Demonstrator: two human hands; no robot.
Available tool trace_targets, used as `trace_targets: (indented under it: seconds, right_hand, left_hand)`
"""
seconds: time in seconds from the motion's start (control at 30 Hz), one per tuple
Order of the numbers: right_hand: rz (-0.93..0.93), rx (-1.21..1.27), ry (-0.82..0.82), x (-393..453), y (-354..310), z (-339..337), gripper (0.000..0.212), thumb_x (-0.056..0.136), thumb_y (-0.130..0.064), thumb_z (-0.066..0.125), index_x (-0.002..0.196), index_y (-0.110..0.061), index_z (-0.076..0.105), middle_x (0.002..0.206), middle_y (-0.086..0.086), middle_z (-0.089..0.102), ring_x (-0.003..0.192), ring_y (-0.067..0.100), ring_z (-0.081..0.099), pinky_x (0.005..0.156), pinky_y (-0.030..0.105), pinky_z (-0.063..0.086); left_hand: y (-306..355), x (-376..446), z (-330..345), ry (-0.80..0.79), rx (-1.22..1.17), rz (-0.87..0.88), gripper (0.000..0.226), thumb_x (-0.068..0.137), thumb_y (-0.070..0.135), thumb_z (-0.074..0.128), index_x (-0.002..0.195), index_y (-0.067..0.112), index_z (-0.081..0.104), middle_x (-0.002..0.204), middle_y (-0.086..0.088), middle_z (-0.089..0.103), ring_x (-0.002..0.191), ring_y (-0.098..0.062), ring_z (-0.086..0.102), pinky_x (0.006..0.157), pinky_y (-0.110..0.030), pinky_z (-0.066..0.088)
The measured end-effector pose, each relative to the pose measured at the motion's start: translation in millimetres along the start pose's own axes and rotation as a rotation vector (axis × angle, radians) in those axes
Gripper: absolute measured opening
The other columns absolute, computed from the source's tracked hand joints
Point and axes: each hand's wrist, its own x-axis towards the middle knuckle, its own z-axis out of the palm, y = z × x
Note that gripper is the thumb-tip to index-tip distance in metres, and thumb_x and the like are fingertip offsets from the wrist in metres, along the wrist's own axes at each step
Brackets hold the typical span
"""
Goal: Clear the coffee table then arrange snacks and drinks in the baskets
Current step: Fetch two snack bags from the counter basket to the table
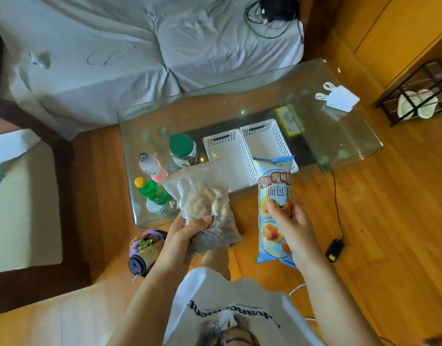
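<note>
1. The left hand [187, 231] is closed around the lower part of a clear zip bag of nuts [205, 203]. The bag stands roughly upright, with its sealed red-edged top leaning toward the far side, over the near edge of the glass counter [339, 136].

2. The right hand [289, 221] is wrapped around the middle of a long blue snack packet [274, 208], fingers [272, 206] across its printed front. The packet's long axis runs near to far, and its far end reaches up over the near rim of the baskets.

3. Two white baskets sit side by side, touching, in the middle of the counter: the left basket [229, 156] and the right basket [267, 136]. Both look empty.

4. The relation that matters is that both baskets lie straight ahead of the hands, on the far side. The right hand's packet already points at the seam between them and is the closer of the two loads. The bag of nuts sits left of the left basket's near corner.

5. The baskets' long sides also run near to far, so the packet should go in lengthwise without turning.

6. A green-lidded jar [183, 151] and two bottles [152, 166] [152, 193] stand on the counter just left of the baskets, not yet sorted.
</note>
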Motion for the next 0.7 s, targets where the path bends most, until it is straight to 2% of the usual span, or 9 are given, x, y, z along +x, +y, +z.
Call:
trace_targets:
  seconds: [0.07,0.2,0.3,0.37,0.47,0.6,0.7]
  right_hand:
    - [-0.001,-0.035,-0.016,37.4,-19.9,10.2,0.008,0.082,-0.032,0.063,0.085,-0.027,0.057,0.064,-0.022,0.069,0.06,-0.005,0.067,0.045,0.01,0.048]
    - [0.01,-0.067,-0.056,111.5,-62.9,35.5,0.012,0.08,-0.038,0.063,0.087,-0.03,0.058,0.069,-0.024,0.069,0.067,-0.007,0.067,0.048,0.011,0.049]
    - [0.008,-0.116,-0.075,164.3,-86.8,53.2,0.013,0.08,-0.042,0.061,0.087,-0.033,0.056,0.069,-0.031,0.066,0.069,-0.015,0.062,0.046,0.007,0.046]
    - [0.003,-0.138,-0.072,192.0,-92.5,58.9,0.01,0.082,-0.041,0.061,0.087,-0.034,0.057,0.071,-0.026,0.066,0.07,-0.017,0.061,0.047,0.006,0.045]
    - [0.025,-0.174,-0.073,231.3,-93.6,64.1,0.011,0.082,-0.042,0.061,0.087,-0.033,0.057,0.077,-0.022,0.064,0.071,-0.017,0.061,0.047,0.005,0.045]
    - [0.063,-0.203,-0.12,280.5,-85.0,70.6,0.013,0.081,-0.041,0.062,0.089,-0.033,0.057,0.086,-0.016,0.066,0.074,-0.009,0.065,0.052,0.01,0.05]
    - [0.114,-0.237,-0.132,339.7,-74.7,76.8,0.014,0.082,-0.042,0.062,0.091,-0.033,0.057,0.091,-0.013,0.067,0.079,0.003,0.068,0.063,0.017,0.053]
  left_hand:
    - [21.0,34.8,3.4,0.011,-0.013,0.013,0.047,0.058,0.028,0.075,0.101,0.014,0.065,0.085,-0.009,0.073,0.077,-0.023,0.071,0.062,-0.032,0.056]
    - [73.6,94.8,9.8,0.028,0.001,0.031,0.039,0.058,0.023,0.073,0.095,0.018,0.066,0.081,-0.004,0.074,0.072,-0.016,0.071,0.056,-0.025,0.054]
    - [108.8,137.9,9.9,0.055,0.034,0.032,0.034,0.066,0.017,0.066,0.1,0.014,0.065,0.089,-0.007,0.074,0.081,-0.02,0.071,0.064,-0.028,0.056]
    - [122.5,159.5,10.0,0.079,0.056,0.019,0.036,0.066,0.017,0.066,0.102,0.012,0.064,0.089,-0.007,0.074,0.082,-0.021,0.07,0.067,-0.029,0.057]
    - [128.5,189.4,8.7,0.127,0.05,-0.024,0.034,0.063,0.018,0.068,0.097,0.015,0.064,0.083,-0.006,0.074,0.076,-0.019,0.071,0.063,-0.028,0.057]
    - [124.0,225.5,3.1,0.204,0.022,-0.094,0.046,0.054,0.023,0.077,0.097,0.013,0.065,0.081,-0.009,0.074,0.072,-0.02,0.072,0.056,-0.026,0.055]
    - [118.3,283.5,-3.3,0.265,0.031,-0.138,0.032,0.058,0.021,0.074,0.089,0.018,0.067,0.079,-0.005,0.075,0.069,-0.017,0.071,0.054,-0.023,0.054]
